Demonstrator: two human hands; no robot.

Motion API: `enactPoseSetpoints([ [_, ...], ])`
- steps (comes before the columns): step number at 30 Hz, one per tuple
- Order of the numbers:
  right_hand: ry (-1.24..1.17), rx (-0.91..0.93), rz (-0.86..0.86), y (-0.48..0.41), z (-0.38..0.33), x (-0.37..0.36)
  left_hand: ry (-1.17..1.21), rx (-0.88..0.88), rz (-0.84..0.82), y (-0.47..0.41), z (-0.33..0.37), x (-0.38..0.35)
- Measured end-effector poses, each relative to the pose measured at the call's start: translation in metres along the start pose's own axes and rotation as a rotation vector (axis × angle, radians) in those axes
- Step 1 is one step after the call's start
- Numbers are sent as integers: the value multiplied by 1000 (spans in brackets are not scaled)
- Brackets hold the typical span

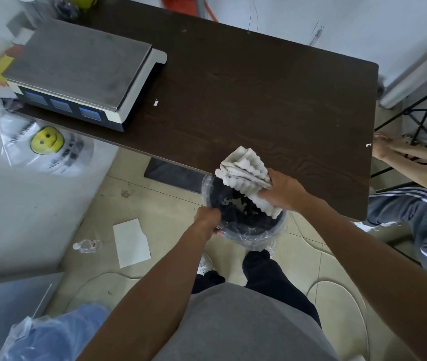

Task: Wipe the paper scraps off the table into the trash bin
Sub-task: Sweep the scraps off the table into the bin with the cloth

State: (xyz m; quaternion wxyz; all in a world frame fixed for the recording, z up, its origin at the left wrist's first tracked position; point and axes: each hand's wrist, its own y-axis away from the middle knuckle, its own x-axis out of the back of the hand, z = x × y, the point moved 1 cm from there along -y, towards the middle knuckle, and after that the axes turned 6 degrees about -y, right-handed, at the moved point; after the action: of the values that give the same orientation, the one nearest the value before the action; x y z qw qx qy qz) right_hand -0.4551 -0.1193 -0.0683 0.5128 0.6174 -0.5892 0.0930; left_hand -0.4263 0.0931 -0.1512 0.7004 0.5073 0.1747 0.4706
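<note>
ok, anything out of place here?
Yes. One white scrap sits on the table beside the scale, a second scrap at the table's right edge, neither in the bin. On the floor left of the trash bin lie a paper sheet and a bottle on its side.

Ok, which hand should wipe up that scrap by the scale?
Probably the right: the right hand holds the cloth at the table edge, while the left hand grips the bin rim below.
</note>
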Motion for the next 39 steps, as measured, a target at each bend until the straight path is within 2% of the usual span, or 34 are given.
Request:
enactPoseSetpoints([
  [1, -117, -48, -43, 0, 1, 3, -7, 1, 2, -1, -1, 1],
  [3, -229, -91, -22, 0, 4, 11, -9, 4, 2, -3, -4, 1],
  [11, -168, -209, 278, -11, 15, 46, -5, 9, 14, -6, -9, 0],
  [14, -26, -198, 231, -10, 16, 33, -27, 14, 13, -4, -9, -2],
  [20, 171, 5, 40, 1, -4, 3, -56, 27, 5, -3, -9, -5],
  [21, 145, 9, -9, 3, -5, 2, -65, 28, 4, -3, -10, -7],
  [24, -135, -94, -115, 2, -3, 5, -95, 34, 9, -4, -11, -10],
  [26, -126, -84, -30, 3, 0, 10, -102, 31, 8, -4, -10, -12],
  [28, 46, 3, 97, 4, 4, 11, -96, 29, 10, -2, -9, -13],
  [32, 123, 74, 178, 4, 12, 8, -71, 29, 6, 4, -10, -13],
  [35, 126, 53, 288, 2, 18, 14, -51, 27, 7, 7, -9, -12],
  [39, 175, -16, 331, 3, 30, 23, -58, 20, 12, 7, -10, -12],
])
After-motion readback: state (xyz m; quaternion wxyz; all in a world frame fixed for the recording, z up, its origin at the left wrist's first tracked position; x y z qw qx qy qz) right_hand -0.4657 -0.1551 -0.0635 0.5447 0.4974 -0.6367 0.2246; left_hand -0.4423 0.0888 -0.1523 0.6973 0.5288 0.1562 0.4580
